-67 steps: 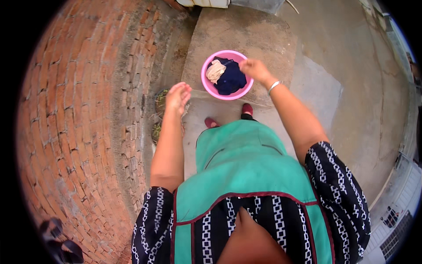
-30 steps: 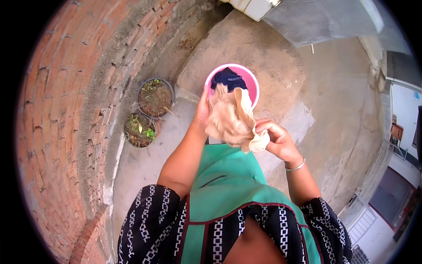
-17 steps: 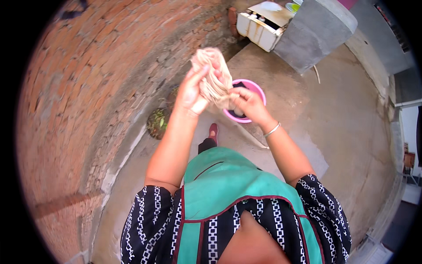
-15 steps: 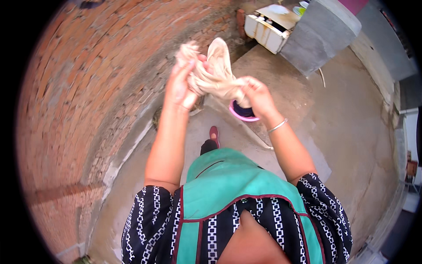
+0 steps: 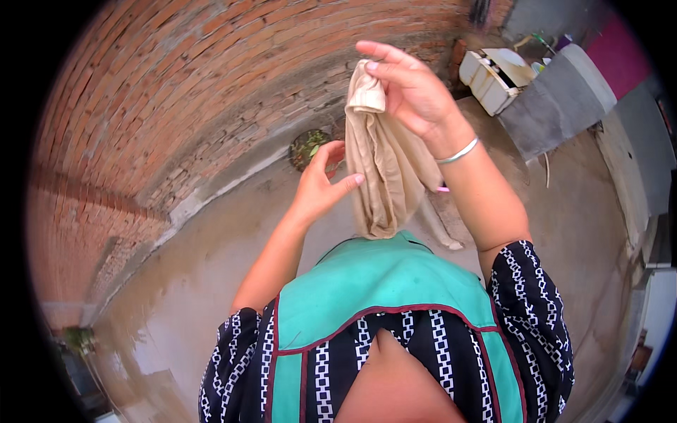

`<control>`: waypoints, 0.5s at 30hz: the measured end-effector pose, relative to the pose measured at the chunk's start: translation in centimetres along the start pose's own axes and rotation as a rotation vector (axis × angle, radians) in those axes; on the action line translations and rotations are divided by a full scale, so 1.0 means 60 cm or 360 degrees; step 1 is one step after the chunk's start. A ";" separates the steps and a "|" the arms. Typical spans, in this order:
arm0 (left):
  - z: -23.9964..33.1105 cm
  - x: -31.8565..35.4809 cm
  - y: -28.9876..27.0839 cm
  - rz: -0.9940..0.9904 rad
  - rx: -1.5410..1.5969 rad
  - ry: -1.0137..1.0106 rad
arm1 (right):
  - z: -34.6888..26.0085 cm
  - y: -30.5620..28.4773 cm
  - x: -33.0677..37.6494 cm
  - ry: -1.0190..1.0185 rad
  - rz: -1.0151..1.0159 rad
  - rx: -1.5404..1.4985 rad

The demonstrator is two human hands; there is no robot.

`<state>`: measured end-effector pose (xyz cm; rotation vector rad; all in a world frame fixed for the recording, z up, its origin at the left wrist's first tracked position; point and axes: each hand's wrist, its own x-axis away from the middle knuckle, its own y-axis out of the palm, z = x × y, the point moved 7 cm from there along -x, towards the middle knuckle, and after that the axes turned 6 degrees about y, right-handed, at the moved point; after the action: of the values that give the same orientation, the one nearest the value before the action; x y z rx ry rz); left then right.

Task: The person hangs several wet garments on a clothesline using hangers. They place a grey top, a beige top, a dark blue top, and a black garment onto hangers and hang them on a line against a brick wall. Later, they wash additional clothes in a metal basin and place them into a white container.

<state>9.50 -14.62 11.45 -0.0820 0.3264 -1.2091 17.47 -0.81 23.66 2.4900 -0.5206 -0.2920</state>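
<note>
The brick wall (image 5: 226,77) curves along my left, wet floor (image 5: 211,225) spreading from its foot. My left hand (image 5: 317,187) is spread, thumb by the left edge of the beige cloth (image 5: 386,169); I can't tell if they touch. The cloth hangs folded, its top pinched at my right hand's (image 5: 423,106) thumb, well apart from the grey block (image 5: 557,102).

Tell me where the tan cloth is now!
In the head view, near the middle, the tan cloth hangs from the right hand, with the left hand beside it and the green apron below.
</note>
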 end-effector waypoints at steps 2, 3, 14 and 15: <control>0.001 0.057 -0.040 0.0182 -0.0189 -0.0028 | -0.003 0.066 0.002 -0.0065 -0.0057 0.0034; -0.008 0.083 -0.058 0.0208 -0.0199 -0.0055 | -0.002 0.098 0.005 -0.0119 -0.0063 0.0056; -0.111 0.130 -0.247 0.0806 -0.0092 0.0098 | 0.030 0.249 -0.012 -0.0218 0.0159 0.0293; -0.113 0.124 -0.273 0.0746 -0.0206 0.0153 | 0.034 0.241 -0.024 -0.0220 0.0165 0.0361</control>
<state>-4.95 -26.59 7.33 -0.0551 0.4785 -0.7283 11.18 -12.18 30.47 2.6617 -0.7756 -0.3847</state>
